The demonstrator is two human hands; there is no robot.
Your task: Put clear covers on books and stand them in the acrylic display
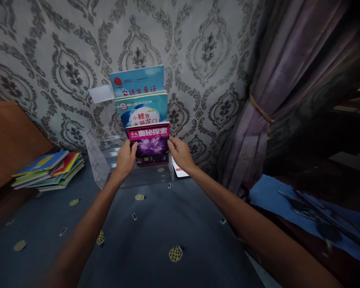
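Note:
A purple and pink book [151, 147] is gripped at its two sides, upright and leaning back, at the clear plastic book rack [96, 162]. My left hand [126, 158] is closed on its left edge, thumb on the cover. On the right edge, my right hand [180, 153] has its thumb in front and its other fingers mostly hidden. Behind it on the rack's right side stand a teal book [144, 108] with a white circle and, farther back, a taller blue book [138, 80] with red characters. Whether the purple book's lower edge rests on the rack, I cannot tell.
A pile of colourful books [48, 172] lies left of the rack, before a brown wooden panel [15, 140]. A phone-like white object [180, 171] sits by the rack's right end. Patterned wall and a tied purple curtain [276, 92] stand behind; blue cloth [267, 192] lies right.

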